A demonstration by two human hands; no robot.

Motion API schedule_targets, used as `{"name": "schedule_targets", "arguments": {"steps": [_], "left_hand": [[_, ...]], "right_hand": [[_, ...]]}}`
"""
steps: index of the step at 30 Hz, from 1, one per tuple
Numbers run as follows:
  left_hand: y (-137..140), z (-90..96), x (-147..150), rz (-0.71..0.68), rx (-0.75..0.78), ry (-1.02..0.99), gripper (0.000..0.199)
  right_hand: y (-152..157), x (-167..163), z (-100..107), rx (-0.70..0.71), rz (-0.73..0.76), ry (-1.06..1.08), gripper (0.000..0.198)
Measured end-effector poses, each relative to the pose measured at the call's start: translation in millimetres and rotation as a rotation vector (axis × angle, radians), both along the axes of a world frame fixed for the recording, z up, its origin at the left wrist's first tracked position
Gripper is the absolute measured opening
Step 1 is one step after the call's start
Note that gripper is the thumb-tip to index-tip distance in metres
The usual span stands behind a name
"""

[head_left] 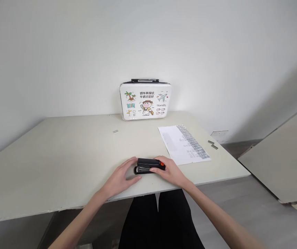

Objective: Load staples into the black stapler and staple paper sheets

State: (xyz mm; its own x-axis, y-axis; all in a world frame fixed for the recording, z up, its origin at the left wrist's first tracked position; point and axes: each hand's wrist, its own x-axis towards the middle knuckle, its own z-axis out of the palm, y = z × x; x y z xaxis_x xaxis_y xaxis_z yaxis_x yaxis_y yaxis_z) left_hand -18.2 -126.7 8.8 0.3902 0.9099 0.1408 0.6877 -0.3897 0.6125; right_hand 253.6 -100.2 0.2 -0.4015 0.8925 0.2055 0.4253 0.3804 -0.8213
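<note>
A black stapler (148,163) with an orange patch at its right end lies near the front edge of the table, its front end pointing left. My right hand (172,172) grips its right end, thumb on the near side and fingers on top. My left hand (119,178) rests beside the stapler's left end. Its thumb and fingers are apart, close around that end, and it appears to hold nothing. Just beyond my right hand lies a printed sheet of paper (175,143) with a grey grid along its right side.
A white case (145,117) with cartoon prints and a black handle stands against the wall. Staple strips (214,147) lie at the table's right edge, and a small staple strip (115,131) lies left of the paper. A pale panel (280,162) stands off to the right.
</note>
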Motion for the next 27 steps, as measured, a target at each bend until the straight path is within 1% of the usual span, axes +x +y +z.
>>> {"name": "schedule_targets", "arguments": {"steps": [3,5,6,9,12,15,18,21,23,25,27], "left_hand": [[2,-4.2,5,-0.008,0.044,0.035,0.05],[4,-6.2,7,-0.007,0.073,0.036,0.042],[5,-6.9,8,-0.005,0.085,0.031,0.041],[6,-7.8,9,-0.003,0.109,0.032,0.041],[5,-8.4,9,0.01,0.135,0.052,0.041],[2,-9.3,7,0.044,0.17,0.075,0.042],[0,-9.1,1,0.095,0.191,0.086,0.045],[-1,-8.1,-7,0.157,0.204,0.09,0.047],[-2,-8.6,-13,0.193,0.211,0.092,0.046],[-2,-10.5,-16,0.218,0.213,0.088,0.046],[-1,-12.6,-18,0.227,0.21,0.077,0.045]], "right_hand": [[-2,4,3,0.016,0.047,-0.034,0.04],[-4,14,4,0.047,0.079,-0.053,0.046],[-4,21,5,0.06,0.067,-0.065,0.05],[-2,41,1,0.036,-0.078,-0.163,0.061],[2,56,-9,-0.023,-0.195,-0.339,0.069],[6,64,-20,-0.004,-0.225,-0.47,0.071],[6,71,-28,0.027,-0.236,-0.511,0.069],[4,77,-29,0.028,-0.262,-0.513,0.068],[2,77,-26,0.053,-0.285,-0.469,0.069],[1,68,-21,0.078,-0.285,-0.347,0.067],[-1,51,-13,0.049,-0.257,-0.166,0.064]]}}
